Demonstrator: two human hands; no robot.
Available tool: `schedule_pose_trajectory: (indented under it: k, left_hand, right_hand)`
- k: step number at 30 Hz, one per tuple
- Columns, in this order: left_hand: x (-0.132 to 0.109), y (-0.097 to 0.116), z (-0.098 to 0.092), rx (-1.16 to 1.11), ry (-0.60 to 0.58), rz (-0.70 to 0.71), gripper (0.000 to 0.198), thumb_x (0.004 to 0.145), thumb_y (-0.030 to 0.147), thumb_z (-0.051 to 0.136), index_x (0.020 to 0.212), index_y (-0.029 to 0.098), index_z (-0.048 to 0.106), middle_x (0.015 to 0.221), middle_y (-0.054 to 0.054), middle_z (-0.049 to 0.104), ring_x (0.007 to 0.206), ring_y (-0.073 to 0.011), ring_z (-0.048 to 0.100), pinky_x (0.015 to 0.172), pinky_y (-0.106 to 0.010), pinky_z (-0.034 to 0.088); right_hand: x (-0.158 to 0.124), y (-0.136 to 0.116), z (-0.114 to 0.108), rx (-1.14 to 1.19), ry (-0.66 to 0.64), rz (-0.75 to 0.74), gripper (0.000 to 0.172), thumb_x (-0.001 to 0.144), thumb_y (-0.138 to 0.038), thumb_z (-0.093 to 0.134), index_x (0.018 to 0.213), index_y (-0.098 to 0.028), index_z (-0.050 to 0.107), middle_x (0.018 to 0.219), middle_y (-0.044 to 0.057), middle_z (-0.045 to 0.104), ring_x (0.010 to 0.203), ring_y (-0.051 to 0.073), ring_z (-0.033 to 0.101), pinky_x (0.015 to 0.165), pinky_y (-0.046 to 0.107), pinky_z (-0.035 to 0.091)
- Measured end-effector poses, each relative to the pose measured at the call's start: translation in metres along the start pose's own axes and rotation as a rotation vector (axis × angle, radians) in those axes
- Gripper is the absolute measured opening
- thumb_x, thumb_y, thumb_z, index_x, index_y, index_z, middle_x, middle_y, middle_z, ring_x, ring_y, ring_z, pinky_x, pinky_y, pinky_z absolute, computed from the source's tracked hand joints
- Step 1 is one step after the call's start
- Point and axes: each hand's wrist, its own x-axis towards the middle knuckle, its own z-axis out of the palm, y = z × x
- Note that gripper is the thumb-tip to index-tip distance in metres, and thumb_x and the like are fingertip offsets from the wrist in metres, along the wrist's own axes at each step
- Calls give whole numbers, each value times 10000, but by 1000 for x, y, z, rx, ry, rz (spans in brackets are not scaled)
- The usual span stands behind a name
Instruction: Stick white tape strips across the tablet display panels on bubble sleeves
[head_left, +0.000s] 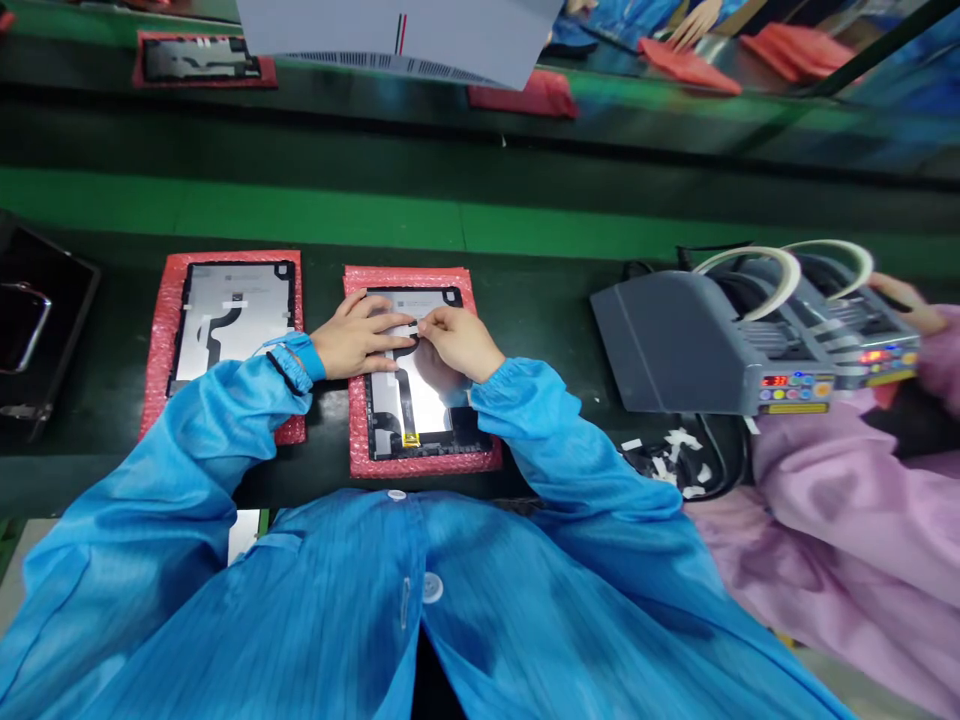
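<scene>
A tablet screen panel (442,410) lies back side up on a sheet of pink bubble wrap (420,467) in front of me. A dark flat ribbon cable (406,398) runs down its silvery back to a yellow end. My left hand (361,338) rests on the panel's upper left with fingers stretched out. Thumb and forefinger of my right hand (459,342) are pinched together at the cable's upper end, close to the left fingertips. What the pinch holds, if anything, is too small to make out.
A second screen panel (259,340) on pink bubble wrap lies to the left. Grey tape dispensers (675,340) stand at the right, by a co-worker's pink sleeve (847,490). White scraps (679,465) lie near black cables. A black case (41,320) is at far left.
</scene>
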Motion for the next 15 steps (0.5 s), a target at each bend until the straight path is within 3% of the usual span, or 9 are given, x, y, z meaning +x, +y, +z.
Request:
schedule_pose_trajectory:
  k: [11, 15]
  left_hand:
    - [1, 5, -3, 39, -17, -46, 521, 865, 495, 498, 1321, 243, 502, 1391, -53, 499, 1299, -303, 339, 1110, -576, 133]
    - [1, 4, -2, 75, 0, -16, 526, 860, 519, 496, 1301, 235, 528, 1363, -63, 528, 1291, -313, 348, 1105, -582, 143]
  right_hand:
    - [-4, -17, -9, -242, -73, 17, 241, 874, -282, 456, 887, -167, 667, 876, 89, 693, 858, 205, 627, 730, 288, 434]
    - [-13, -19, -5, -369, 70, 20, 304, 889, -338, 438, 1004, -109, 603, 1000, 171, 648, 957, 274, 593, 790, 366, 437]
